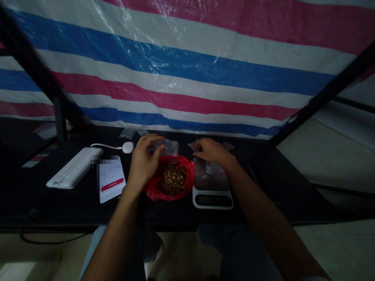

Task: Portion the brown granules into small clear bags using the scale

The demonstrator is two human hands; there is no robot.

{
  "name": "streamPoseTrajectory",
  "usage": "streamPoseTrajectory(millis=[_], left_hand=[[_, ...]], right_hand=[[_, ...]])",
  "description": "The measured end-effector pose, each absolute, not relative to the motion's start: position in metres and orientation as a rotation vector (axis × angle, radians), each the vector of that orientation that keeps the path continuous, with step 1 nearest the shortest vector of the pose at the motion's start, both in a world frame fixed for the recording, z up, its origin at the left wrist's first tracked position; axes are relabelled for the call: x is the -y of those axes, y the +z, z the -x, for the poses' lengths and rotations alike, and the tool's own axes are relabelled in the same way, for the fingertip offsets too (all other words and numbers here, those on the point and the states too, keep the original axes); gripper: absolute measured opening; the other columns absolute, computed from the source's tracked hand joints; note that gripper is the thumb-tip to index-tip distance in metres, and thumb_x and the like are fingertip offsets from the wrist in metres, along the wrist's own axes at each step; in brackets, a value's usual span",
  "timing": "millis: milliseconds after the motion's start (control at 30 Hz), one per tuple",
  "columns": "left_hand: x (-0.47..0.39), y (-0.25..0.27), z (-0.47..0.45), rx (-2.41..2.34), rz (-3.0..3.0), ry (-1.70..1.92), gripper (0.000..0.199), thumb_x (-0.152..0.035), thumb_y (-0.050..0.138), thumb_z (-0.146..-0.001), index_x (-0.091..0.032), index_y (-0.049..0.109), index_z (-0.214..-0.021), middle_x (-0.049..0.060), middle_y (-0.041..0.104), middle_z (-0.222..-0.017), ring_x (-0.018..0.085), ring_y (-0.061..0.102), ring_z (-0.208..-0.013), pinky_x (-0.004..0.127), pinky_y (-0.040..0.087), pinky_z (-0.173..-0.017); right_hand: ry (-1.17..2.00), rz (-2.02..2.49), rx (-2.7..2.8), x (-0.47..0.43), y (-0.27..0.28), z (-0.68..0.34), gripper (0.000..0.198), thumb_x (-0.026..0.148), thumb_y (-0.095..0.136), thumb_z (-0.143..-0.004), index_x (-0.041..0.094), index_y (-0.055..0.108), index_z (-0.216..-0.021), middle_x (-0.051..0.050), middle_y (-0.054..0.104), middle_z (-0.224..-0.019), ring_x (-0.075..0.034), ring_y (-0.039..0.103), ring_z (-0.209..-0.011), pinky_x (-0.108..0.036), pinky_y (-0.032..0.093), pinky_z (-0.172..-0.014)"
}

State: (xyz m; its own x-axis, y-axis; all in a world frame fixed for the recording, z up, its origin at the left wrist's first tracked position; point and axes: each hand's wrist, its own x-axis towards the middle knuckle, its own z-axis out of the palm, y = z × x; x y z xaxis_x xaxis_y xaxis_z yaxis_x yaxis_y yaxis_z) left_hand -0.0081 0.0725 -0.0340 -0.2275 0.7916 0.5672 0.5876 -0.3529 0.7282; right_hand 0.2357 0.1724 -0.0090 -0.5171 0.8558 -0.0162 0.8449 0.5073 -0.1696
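My left hand (146,156) is over the far left rim of a red plastic bag (190,171). Its thumb and forefinger are apart, and clear plastic bags (170,147) lie just beyond them; whether the hidden fingers touch these cannot be made out. The red bag is spread like a bowl and holds many small brown, seed-like pieces (173,178). Beyond the scale, my right hand (210,150) has its fingers closed at a small clear bag (193,145) with something in it. Beneath my right wrist is a white digital scale (213,191) with a metal plate, and a small pale piece (209,168) rests there.
On the left are a lit phone (111,179), a long white case (74,168) and a white round device (128,147) on a cable. More clear bags (128,132) lie at the back. A dark flat object (256,175) is on the right. Striped sheeting (187,78) rises behind the black table.
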Motion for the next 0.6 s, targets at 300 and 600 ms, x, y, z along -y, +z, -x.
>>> streamPoseTrajectory(millis=[300,600], left_hand=[[-0.076,-0.051,-0.001,-1.678,-1.924,1.266,0.059,-0.043,0.062,-0.094,-0.015,0.054,-0.146,0.022,0.041,-0.162,0.035,0.035,-0.155,0.058,0.033,-0.124],[-0.054,-0.012,0.001,-1.648,-1.685,1.404,0.032,-0.047,0.061,-0.095,-0.017,0.074,-0.097,0.006,0.075,-0.096,0.022,0.070,-0.089,0.033,0.055,-0.081]], right_hand=[[0.186,1.704,2.735,-0.189,-0.004,-0.209,0.020,0.023,0.070,-0.086,0.012,0.079,-0.101,-0.023,0.077,-0.115,-0.036,0.073,-0.106,-0.038,0.051,-0.081],[0.747,1.334,2.356,-0.179,0.021,-0.238,0.030,0.035,0.059,-0.095,0.015,0.070,-0.074,-0.005,0.071,-0.072,-0.017,0.065,-0.068,-0.027,0.043,-0.063]])
